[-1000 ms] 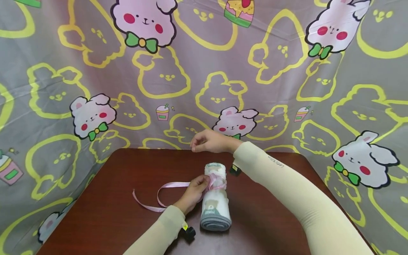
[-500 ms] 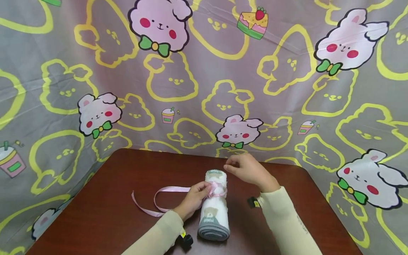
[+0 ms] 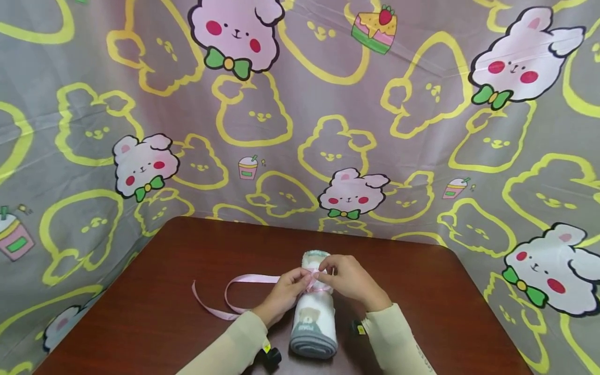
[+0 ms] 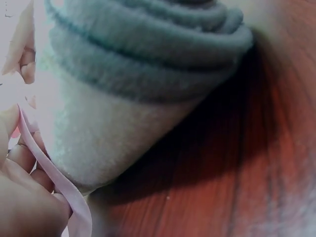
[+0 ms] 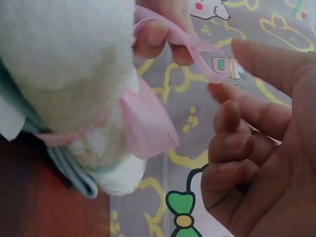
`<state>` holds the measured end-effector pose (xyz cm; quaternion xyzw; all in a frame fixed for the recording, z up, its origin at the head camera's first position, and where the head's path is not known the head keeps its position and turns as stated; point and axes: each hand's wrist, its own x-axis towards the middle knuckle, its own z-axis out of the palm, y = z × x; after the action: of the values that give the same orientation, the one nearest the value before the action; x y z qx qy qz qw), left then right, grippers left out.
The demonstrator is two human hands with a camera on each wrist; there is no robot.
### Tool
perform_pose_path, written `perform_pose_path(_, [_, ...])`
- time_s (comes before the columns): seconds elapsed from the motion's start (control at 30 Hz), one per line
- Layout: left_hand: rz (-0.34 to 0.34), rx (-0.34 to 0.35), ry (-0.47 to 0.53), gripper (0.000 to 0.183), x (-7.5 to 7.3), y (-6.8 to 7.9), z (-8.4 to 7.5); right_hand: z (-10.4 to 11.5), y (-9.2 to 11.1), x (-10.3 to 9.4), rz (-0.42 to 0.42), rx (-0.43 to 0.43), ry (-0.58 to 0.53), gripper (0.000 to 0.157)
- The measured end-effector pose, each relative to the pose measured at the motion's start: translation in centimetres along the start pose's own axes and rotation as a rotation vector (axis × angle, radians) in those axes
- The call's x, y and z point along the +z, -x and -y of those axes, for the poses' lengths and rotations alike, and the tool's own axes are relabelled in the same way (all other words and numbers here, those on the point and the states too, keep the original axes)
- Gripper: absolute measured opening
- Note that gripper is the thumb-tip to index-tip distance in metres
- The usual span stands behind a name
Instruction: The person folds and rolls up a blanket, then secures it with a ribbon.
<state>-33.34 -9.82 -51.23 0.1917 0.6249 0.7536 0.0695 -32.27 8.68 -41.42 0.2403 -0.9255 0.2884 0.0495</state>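
Note:
A rolled towel (image 3: 313, 311), white with a bear print and a grey edge, lies on the table with a pink ribbon (image 3: 255, 278) round its middle. My left hand (image 3: 281, 294) pinches the ribbon on top of the roll. In the left wrist view, a strip of ribbon (image 4: 52, 170) runs down past the fingers of that hand (image 4: 27, 197). Over the roll from the right comes my right hand (image 3: 353, 281). Its thumb and forefinger stand apart around a ribbon loop (image 5: 210, 69) in the right wrist view, the other fingers curled. Another ribbon fold (image 5: 148, 128) hangs below.
The ribbon's long tail (image 3: 217, 312) curves over the dark red wooden table (image 3: 154, 271) at the left. A grey patterned curtain (image 3: 262, 125) hangs behind the table and at its sides. Small black wrist cameras (image 3: 271, 358) sit under the sleeves.
My right hand has come down from beyond the towel, swung right, and then moved in to the ribbon beside the left hand. The left hand keeps its pinch. The head view has shifted slightly.

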Motion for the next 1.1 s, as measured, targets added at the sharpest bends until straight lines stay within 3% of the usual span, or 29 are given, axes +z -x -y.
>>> perform_pose_path(0.4, [0.015, -0.010, -0.026, 0.027, -0.3, -0.3, -0.3, -0.2, -0.1, 0.5, -0.028, -0.024, -0.056, 0.007])
perform_pose_path(0.63, [0.061, -0.008, -0.163, 0.025, -0.9, 0.1, -0.3, -0.5, 0.3, 0.5, -0.074, -0.029, -0.069, 0.009])
perform_pose_path(0.93, [0.048, 0.008, -0.095, 0.021, -0.7, 0.1, 0.1, -0.6, 0.4, 0.8, -0.068, 0.015, -0.119, 0.007])
perform_pose_path(1.1, [0.035, 0.019, -0.055, 0.020, -0.6, 0.0, 0.1, 0.1, 0.5, 1.7, -0.047, 0.056, -0.064, 0.019])
